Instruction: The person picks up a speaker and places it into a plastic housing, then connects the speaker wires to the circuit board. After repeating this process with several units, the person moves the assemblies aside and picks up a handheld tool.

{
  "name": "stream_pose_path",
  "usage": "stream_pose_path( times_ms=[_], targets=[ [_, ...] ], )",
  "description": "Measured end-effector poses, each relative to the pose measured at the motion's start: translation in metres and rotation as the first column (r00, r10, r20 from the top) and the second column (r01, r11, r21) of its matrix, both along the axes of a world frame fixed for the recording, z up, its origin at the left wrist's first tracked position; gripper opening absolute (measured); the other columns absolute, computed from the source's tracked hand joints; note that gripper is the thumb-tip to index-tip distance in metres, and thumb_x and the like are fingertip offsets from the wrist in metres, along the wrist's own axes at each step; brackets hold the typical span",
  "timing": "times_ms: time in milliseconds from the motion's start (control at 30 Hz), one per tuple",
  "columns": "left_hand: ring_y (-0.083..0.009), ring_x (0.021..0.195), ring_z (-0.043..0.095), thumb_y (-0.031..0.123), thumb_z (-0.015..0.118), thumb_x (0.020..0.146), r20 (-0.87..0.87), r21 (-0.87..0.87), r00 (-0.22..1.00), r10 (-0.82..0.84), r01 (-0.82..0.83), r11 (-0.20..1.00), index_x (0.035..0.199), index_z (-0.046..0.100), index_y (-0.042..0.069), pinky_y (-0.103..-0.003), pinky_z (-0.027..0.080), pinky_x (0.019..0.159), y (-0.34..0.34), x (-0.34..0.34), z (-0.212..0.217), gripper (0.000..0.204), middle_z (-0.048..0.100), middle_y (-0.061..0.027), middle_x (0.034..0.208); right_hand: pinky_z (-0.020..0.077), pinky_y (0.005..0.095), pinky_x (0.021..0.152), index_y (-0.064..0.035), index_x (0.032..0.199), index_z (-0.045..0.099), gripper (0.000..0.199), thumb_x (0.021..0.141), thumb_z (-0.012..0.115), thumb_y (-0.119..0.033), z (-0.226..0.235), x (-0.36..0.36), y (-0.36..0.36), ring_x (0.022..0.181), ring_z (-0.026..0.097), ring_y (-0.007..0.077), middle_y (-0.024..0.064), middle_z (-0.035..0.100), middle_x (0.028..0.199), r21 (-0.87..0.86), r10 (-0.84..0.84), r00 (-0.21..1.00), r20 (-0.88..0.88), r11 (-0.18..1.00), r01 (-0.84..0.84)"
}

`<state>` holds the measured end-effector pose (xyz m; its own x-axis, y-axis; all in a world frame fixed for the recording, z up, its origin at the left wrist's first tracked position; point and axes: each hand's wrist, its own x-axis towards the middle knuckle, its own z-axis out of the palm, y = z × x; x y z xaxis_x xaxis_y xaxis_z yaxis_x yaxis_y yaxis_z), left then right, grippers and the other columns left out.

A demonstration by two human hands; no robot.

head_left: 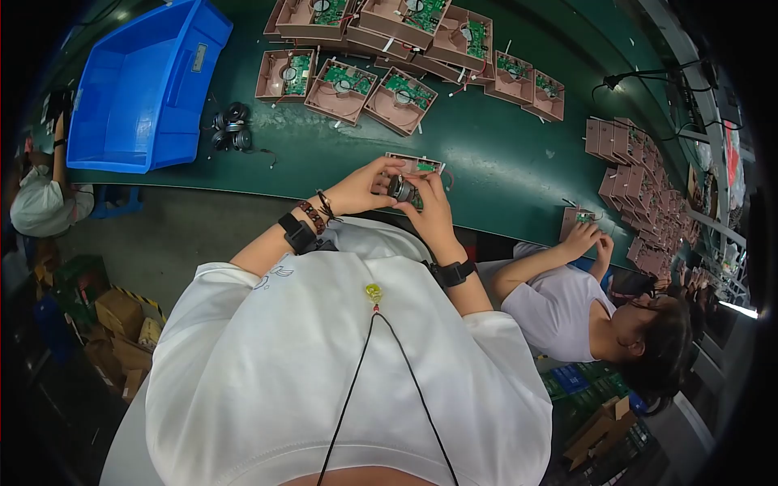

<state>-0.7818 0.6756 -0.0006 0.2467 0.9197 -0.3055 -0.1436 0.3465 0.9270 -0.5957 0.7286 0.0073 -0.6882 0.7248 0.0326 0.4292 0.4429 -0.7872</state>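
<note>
Head view. The person's left hand (361, 188) and right hand (429, 206) are meeting at the near edge of the green surface (502, 162), with the fingers of both curling around a small dark round part (401, 189) that is sitting between them. Just beyond the fingertips a brown tray-like housing (413, 164) carrying a green circuit board is lying on the surface, touching or nearly touching the left hand's fingers; whether either hand is also gripping it cannot be told. The left wrist is wearing a black band and a bead bracelet, the right wrist a black band.

Further across the surface, a row of similar brown housings with green boards (381, 85) is lying well apart from the hands. To the left of that row, a cluster of dark round parts (231, 128) is resting beside a blue bin (142, 85). To the right, a co-worker's hands (583, 239) are handling another housing near stacks of brown covers (632, 174).
</note>
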Motion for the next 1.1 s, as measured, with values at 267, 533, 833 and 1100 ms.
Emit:
stream_pose_path(
  times_ms=[267, 533, 833, 1100],
  targets=[
    [-0.017, 0.088, 0.058, 0.008, 0.067, 0.076, -0.24, -0.063, 0.95, 0.201, -0.222, 0.973, 0.13, 0.031, 0.005, -0.028, 0.05, 0.076, 0.0, 0.0, -0.035, 0.064, 0.044, -0.0136, 0.116, 0.0433, 0.0382, 0.081, -0.0046, 0.113, 0.05, 0.048, 0.068, 0.069, -0.009, -0.012, -0.01, 0.013, 0.099, 0.051, 0.0333, 0.0129, 0.051, 0.109, 0.082, -0.129, 0.991, -0.036, 0.988, 0.132],
    [-0.0201, 0.076, 0.06, 0.014, 0.071, 0.071, -0.618, -0.062, 0.783, 0.072, -0.14, 0.988, 0.13, 0.032, 0.005, -0.029, 0.051, 0.069, -0.002, 0.02, -0.05, 0.072, 0.048, -0.0151, 0.105, 0.048, 0.0373, 0.07, -0.0078, 0.114, 0.048, 0.045, 0.073, 0.066, -0.016, -0.022, -0.019, 0.021, 0.091, 0.057, 0.0322, 0.0106, 0.052, 0.11, 0.14, -0.078, 0.991, 0.107, 0.988, 0.063],
    [-0.0208, 0.074, 0.061, 0.012, 0.07, 0.07, -0.557, -0.077, 0.827, 0.077, -0.144, 0.987, 0.129, 0.033, 0.006, -0.03, 0.051, 0.067, -0.002, 0.014, -0.047, 0.07, 0.052, -0.0133, 0.099, 0.0494, 0.037, 0.058, -0.009, 0.105, 0.05, 0.041, 0.073, 0.067, -0.028, -0.024, -0.013, 0.024, 0.077, 0.062, 0.0295, 0.0079, 0.06, 0.099, 0.148, -0.026, 0.966, 0.258, 0.989, -0.013],
    [-0.0197, 0.075, 0.062, 0.013, 0.072, 0.07, -0.505, -0.107, 0.86, 0.074, -0.147, 0.983, 0.128, 0.034, 0.005, -0.029, 0.051, 0.067, -0.003, 0.01, -0.05, 0.069, 0.055, -0.0122, 0.096, 0.049, 0.0373, 0.059, -0.0102, 0.105, 0.052, 0.04, 0.074, 0.066, -0.031, -0.026, -0.024, 0.02, 0.076, 0.063, 0.0294, 0.0094, 0.063, 0.094, 0.172, -0.068, 0.935, 0.347, 0.985, 0.008]
  ],
)
